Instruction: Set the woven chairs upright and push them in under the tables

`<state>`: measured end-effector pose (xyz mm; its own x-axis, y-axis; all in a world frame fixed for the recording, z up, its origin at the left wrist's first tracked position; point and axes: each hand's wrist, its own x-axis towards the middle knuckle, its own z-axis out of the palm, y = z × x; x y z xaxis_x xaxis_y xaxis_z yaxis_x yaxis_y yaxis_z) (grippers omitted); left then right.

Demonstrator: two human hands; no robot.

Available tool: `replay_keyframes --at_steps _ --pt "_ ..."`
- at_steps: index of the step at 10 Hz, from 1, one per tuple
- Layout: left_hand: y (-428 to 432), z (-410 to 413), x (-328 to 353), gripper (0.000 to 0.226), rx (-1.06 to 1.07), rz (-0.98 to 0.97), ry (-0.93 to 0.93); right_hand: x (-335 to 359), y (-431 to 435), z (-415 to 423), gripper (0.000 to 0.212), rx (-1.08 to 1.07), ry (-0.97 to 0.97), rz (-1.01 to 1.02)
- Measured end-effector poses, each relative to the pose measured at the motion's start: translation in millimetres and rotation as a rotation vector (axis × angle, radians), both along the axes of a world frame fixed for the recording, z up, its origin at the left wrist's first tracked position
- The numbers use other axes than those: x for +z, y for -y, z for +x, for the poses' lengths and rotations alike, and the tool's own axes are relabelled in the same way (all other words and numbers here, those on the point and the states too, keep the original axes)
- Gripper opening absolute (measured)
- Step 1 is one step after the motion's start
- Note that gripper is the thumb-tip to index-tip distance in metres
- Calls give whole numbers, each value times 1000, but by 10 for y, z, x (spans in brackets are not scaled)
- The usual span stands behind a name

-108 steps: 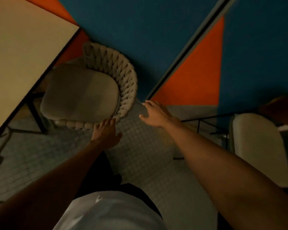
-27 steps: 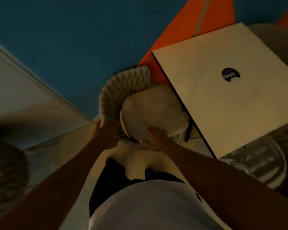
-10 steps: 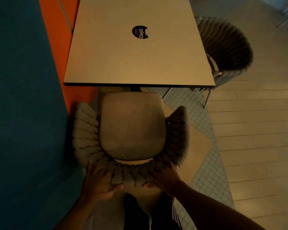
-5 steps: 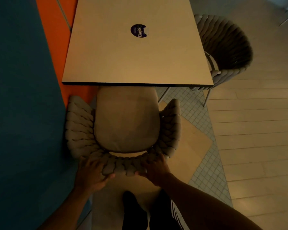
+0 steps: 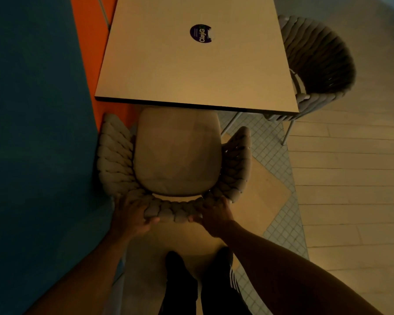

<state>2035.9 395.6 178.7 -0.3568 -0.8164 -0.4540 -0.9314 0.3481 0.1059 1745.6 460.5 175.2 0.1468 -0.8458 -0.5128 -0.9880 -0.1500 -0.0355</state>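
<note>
A woven chair [image 5: 114, 160] with a beige seat cushion [image 5: 176, 151] stands upright in front of me. The front edge of its seat sits just under the near edge of the square table [image 5: 191, 71]. My left hand [image 5: 130, 214] grips the left part of the braided backrest, and my right hand [image 5: 214, 214] grips the right part. A second woven chair [image 5: 321, 57] stands upright at the table's right side, partly tucked under it.
A blue and orange wall [image 5: 37, 110] runs close along the chair's left side. A round dark sticker [image 5: 200, 33] lies on the tabletop. Tiled and plank floor [image 5: 346, 178] stretches to the right. My legs [image 5: 203, 285] are directly behind the chair.
Over the last second the chair has slid forward, so more of its seat lies beneath the table edge. Both hands stay on the backrest.
</note>
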Motion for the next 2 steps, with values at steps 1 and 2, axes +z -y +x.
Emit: replay_keyframes --at_steps 1,2 --pt "-74 -149 166 70 113 60 -6 227 -83 -74 89 27 39 80" --pt "-105 -373 332 69 84 97 -24 563 -139 -167 78 7 89 145"
